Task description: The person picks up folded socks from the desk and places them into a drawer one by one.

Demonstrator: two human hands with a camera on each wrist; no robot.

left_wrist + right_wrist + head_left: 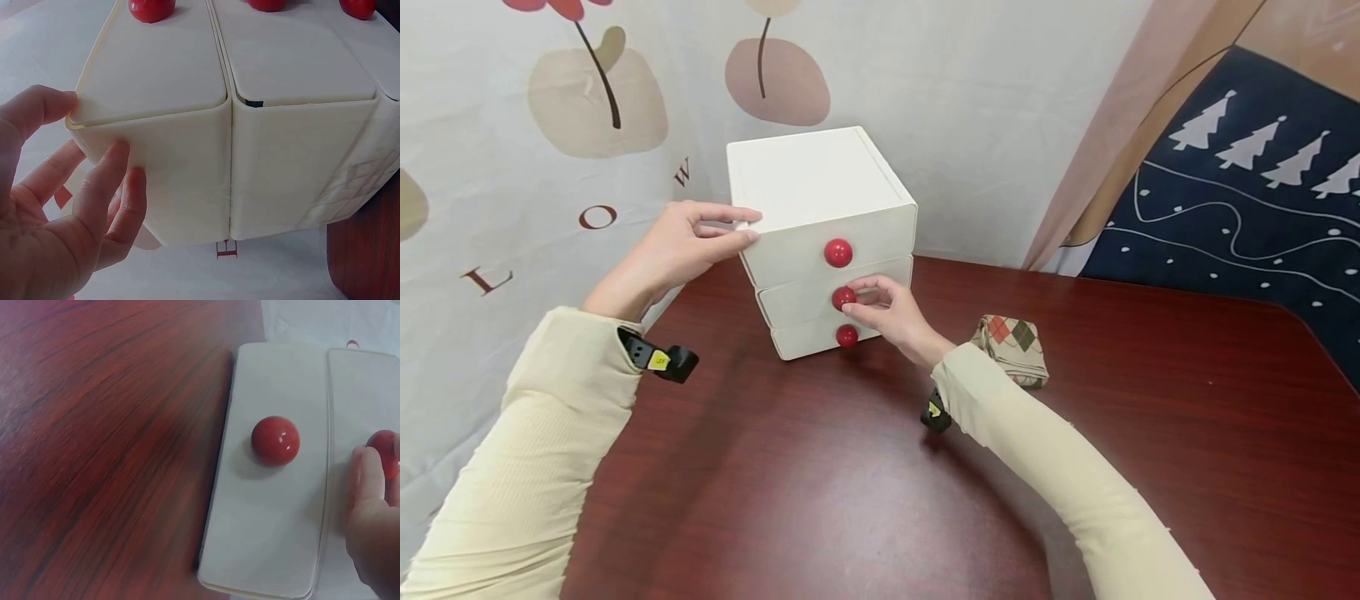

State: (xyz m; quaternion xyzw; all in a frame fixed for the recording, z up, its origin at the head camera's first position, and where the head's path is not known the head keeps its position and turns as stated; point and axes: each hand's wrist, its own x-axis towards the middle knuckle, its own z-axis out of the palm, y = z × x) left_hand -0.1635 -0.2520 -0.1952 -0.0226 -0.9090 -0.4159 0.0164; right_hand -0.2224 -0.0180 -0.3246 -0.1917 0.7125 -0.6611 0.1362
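A white three-tier drawer unit point(820, 179) stands on the table, with a round red knob on each drawer front. At its upper left corner is my left hand point(673, 246), the thumb and fingers extended and touching the corner and side panel point(181, 175). My right hand point(898, 321) pinches the middle knob point(842, 297) between thumb and fingers. The top knob point(838, 252) and the bottom knob point(275, 441) are untouched. All three drawer fronts sit close to the frame. A small dark gap point(254, 104) shows at one corner of the middle drawer front.
A folded argyle-patterned cloth point(1015, 346) lies on the dark red wooden table point(820, 475), just beyond my right wrist. Behind the unit hangs a white printed curtain point(970, 100). A navy cloth with white trees point(1262, 192) hangs at the right.
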